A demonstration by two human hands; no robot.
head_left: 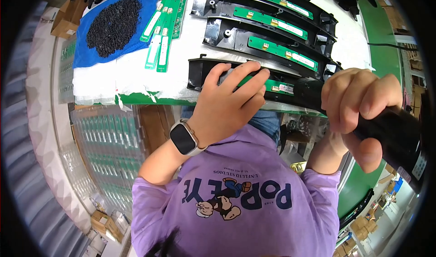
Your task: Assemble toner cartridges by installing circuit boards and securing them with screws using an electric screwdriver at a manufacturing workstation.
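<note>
Head view: the picture looks down on a white work table [136, 82] with a green front edge.
Left hand: the left hand [229, 105] lies flat on the nearest black plastic part [202, 73], by the table's front edge. Its fingers [243, 77] are spread and press down on the green board [279, 86] that sits inside the part. They hold it still and do not wrap around it.
Right hand: the right hand [356, 109] is clenched tight around a fat black power tool [395, 134].
Tool and part: the tool's front end points left, to the right end of the black part, and looks to be touching it there. I cannot see the tip.
Long way: the part runs left to right along the front edge. The left hand is nearer to its middle, and the right hand stays off past its right end.
Other parts: three more black parts with green boards [268, 23] lie in a row behind it.
Far left corner: a heap of small black screws [113, 25] sits on a blue cloth [84, 52].
Loose boards: green boards [163, 25] lie just right of the cloth.
</note>
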